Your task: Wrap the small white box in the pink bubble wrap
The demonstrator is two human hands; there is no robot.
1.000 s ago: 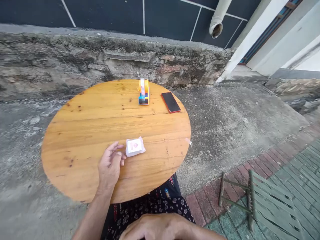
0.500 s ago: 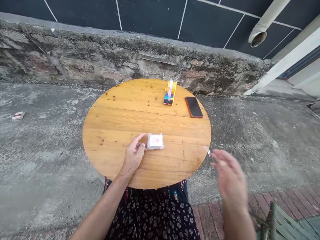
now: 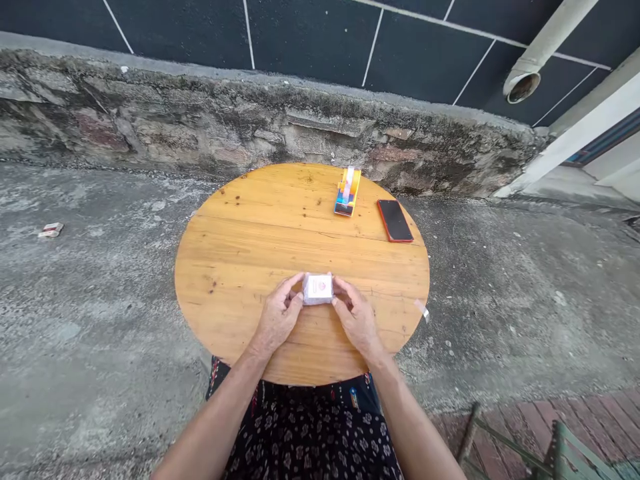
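Observation:
A small package (image 3: 319,288), wrapped in pale, translucent plastic with a white printed card on top, lies flat on the round wooden table (image 3: 240,247). At its left end, my left hand (image 3: 280,312) grips it between thumb and forefinger. My right hand (image 3: 356,316) holds the right end in the same way, thumb at the near corner and forefinger at the far one. The other fingers of both hands are curled beneath and partly hidden. From the table's right edge hangs a short strip of clear tape (image 3: 423,309), apart from my right hand.
A yellow and blue tape dispenser (image 3: 347,191) stands at the table's far side. To its right lies a red-edged phone (image 3: 395,221). A stone wall base (image 3: 200,130) runs behind the table. A green chair frame (image 3: 555,447) is at lower right.
My right hand has come in from beside the tape strip at the table's right edge to the package's right end. My left hand has closed onto the left end.

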